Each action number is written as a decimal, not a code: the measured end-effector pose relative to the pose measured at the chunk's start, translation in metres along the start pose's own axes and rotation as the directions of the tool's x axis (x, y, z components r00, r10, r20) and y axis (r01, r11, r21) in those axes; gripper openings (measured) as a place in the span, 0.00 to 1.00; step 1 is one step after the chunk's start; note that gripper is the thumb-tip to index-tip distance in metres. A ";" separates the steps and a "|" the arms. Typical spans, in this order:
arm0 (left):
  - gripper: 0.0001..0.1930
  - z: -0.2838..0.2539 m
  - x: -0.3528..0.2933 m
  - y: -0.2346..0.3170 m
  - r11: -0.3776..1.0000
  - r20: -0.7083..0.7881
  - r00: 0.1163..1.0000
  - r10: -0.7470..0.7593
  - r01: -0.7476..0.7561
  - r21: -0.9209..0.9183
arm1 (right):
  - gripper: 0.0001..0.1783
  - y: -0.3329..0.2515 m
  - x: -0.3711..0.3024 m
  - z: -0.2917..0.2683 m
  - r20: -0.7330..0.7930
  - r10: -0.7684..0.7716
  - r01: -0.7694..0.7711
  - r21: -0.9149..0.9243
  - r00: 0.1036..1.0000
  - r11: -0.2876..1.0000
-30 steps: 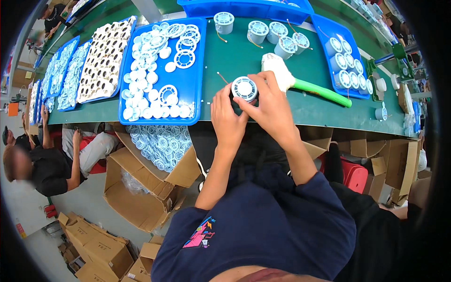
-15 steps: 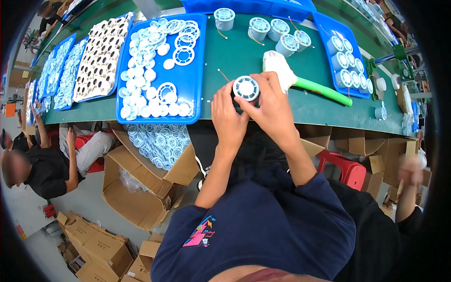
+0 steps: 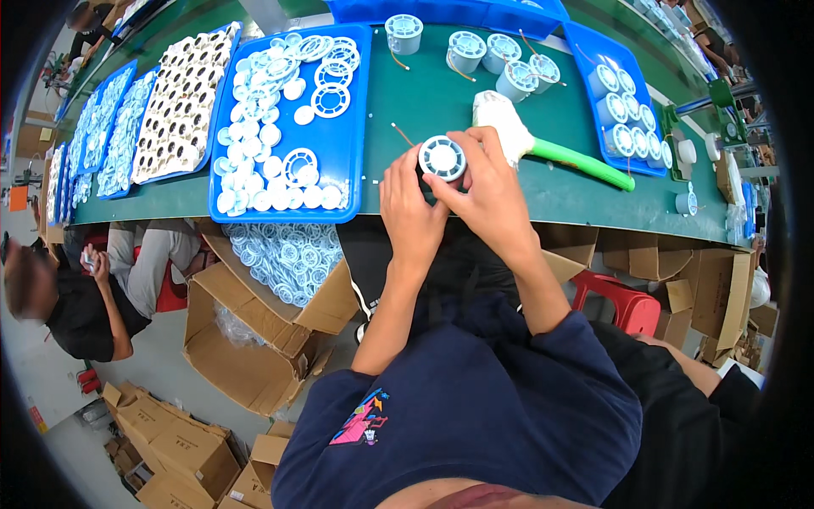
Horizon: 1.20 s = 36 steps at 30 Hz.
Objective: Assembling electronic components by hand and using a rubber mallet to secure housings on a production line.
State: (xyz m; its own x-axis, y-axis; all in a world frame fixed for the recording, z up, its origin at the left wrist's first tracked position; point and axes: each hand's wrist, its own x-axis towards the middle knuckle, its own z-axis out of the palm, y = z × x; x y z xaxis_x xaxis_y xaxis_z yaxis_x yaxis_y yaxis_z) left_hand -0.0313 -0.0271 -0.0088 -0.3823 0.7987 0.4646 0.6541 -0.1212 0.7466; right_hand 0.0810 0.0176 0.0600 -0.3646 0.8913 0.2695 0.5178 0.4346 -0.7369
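Observation:
Just above the near edge of the table, I hold a small light-blue cylinder housing (image 3: 443,159) between both hands, its spoked round top facing up. A thin wire (image 3: 401,133) sticks out past its left side. My left hand (image 3: 411,208) is closed round the left side of the housing. On the other side, my right hand (image 3: 489,191) grips it, thumb at the near rim and fingers behind. The housing's lower part is hidden by my fingers. Right beside my right hand lies a mallet with a green handle (image 3: 581,163) and a white-wrapped head (image 3: 500,123).
A blue tray (image 3: 352,161) of pale discs and spoked rings is to the left, near a tray of white parts (image 3: 188,93). Several wired housings (image 3: 466,51) stand at the back; more fill a blue tray (image 3: 593,55) at right. A carton of rings (image 3: 339,301) sits below.
My hands and the housing stay almost in place. At left, a seated person's hand has drawn back from the table. At right, another person's raised hand has come down.

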 end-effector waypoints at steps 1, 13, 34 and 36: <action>0.35 -0.001 0.001 0.004 1.000 -0.020 1.000 -0.002 0.001 -0.025 | 0.28 0.000 0.000 0.000 0.008 0.031 -0.032 0.040 0.999 0.999; 0.34 -0.007 0.006 0.011 0.997 -0.005 1.000 -0.025 0.024 -0.075 | 0.20 0.039 -0.002 -0.056 -0.225 -0.136 0.087 -0.216 0.965 0.972; 0.29 -0.015 0.006 0.008 0.962 0.100 0.979 -0.177 0.193 -0.191 | 0.29 0.006 0.027 -0.089 0.175 0.129 -0.053 -0.381 0.976 0.923; 0.30 -0.022 0.006 0.007 0.968 0.138 0.984 -0.111 0.139 -0.207 | 0.30 0.003 0.019 -0.091 0.084 0.088 -0.063 -0.258 0.993 0.964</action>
State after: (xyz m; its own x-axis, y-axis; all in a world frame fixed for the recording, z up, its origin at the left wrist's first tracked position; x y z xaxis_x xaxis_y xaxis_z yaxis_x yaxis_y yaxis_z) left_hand -0.0435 -0.0358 0.0101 -0.3594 0.8807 0.3086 0.4453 -0.1288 0.8861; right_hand 0.1467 0.0477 0.1192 -0.3814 0.9120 0.1509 0.7219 0.3958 -0.5676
